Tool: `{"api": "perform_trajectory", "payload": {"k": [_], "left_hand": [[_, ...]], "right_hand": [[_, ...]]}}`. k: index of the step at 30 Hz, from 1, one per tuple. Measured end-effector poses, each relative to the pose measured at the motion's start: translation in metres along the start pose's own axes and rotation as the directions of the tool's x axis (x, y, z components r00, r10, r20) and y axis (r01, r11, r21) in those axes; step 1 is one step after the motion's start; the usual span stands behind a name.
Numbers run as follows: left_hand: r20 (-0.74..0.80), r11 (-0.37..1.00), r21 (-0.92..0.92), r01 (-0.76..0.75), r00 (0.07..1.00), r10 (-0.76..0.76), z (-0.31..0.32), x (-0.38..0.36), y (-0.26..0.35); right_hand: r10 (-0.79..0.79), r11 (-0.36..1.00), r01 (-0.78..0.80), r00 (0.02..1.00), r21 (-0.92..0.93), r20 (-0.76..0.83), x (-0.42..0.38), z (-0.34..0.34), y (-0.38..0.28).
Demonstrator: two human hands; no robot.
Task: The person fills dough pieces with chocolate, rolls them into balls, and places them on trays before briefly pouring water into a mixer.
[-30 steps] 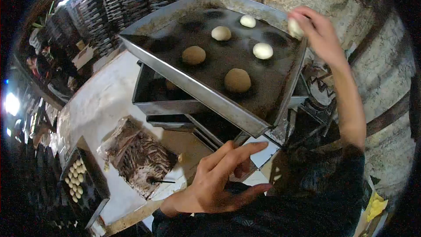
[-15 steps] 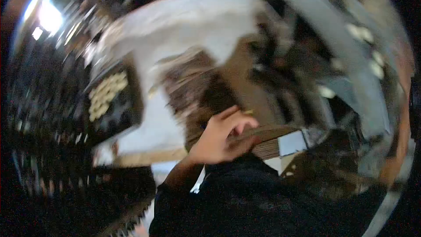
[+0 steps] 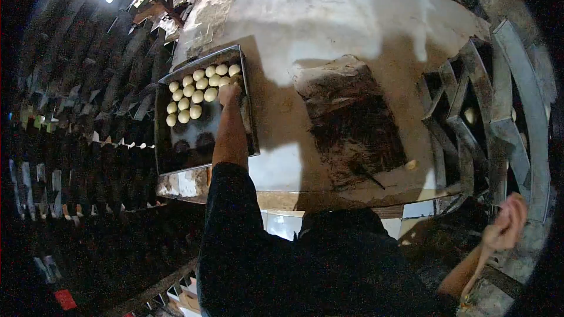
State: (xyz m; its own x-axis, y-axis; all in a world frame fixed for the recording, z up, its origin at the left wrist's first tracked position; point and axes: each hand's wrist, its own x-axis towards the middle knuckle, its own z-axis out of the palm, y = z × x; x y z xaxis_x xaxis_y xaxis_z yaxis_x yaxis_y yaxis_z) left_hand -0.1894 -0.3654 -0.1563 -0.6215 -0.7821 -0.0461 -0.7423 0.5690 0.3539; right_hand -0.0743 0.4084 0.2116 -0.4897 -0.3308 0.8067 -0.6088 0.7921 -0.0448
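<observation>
A square metal baking tray [image 3: 251,123] stands at the left of the table, with several round, pale dough balls [image 3: 196,96] in rows at its far side. My left hand [image 3: 229,93] reaches into its right part, closed down at the end of the rows. Its fingertips are mostly hidden, and they seem to grip a dough ball beside the others. Dark round marks show on the bare near part of the tray. Out at the far right, my right hand [image 3: 506,226] is raised beside the metal trays [image 3: 502,120]; its fingers are blurred and I see nothing in them.
A worn dark cloth or sheet [image 3: 352,120] lies mid-table, with a thin dark stick-like tool [image 3: 369,176] on it. One small pale piece [image 3: 410,165] lies by its corner. Metal trays stand tilted together at the right, with a few pale balls inside. Dark stacked racks [image 3: 76,111] fill the left.
My left hand has gone from in front of my body, over the cloth's near edge, to the tray. My right hand has come into clear view at the right. The view has steadied.
</observation>
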Motion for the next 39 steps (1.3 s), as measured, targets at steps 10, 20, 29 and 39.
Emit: {"api": "perform_trajectory", "payload": {"k": [10,20,29,39], "left_hand": [[-0.530,0.297,-0.745,-0.598,0.800,0.281,-0.141,-0.328,0.172],[0.010,0.185,-0.974,-0.129,0.795,0.607,-0.169,-0.521,0.270],[-0.446,0.307,-0.747,-0.590,0.786,0.427,-0.163,-0.595,0.248],[0.248,0.033,-0.969,0.246,0.951,0.186,-0.198,-0.586,0.086]], "right_hand": [[0.109,0.636,-0.463,0.846,0.618,0.522,-0.016,0.137,-0.067],[-0.228,0.233,-0.265,0.921,0.936,0.317,-0.010,0.147,-0.054],[0.123,0.213,-0.299,0.953,0.930,0.278,-0.062,0.100,-0.114],[-0.167,0.515,-0.245,0.911,0.821,0.376,-0.093,0.141,-0.261]]}}
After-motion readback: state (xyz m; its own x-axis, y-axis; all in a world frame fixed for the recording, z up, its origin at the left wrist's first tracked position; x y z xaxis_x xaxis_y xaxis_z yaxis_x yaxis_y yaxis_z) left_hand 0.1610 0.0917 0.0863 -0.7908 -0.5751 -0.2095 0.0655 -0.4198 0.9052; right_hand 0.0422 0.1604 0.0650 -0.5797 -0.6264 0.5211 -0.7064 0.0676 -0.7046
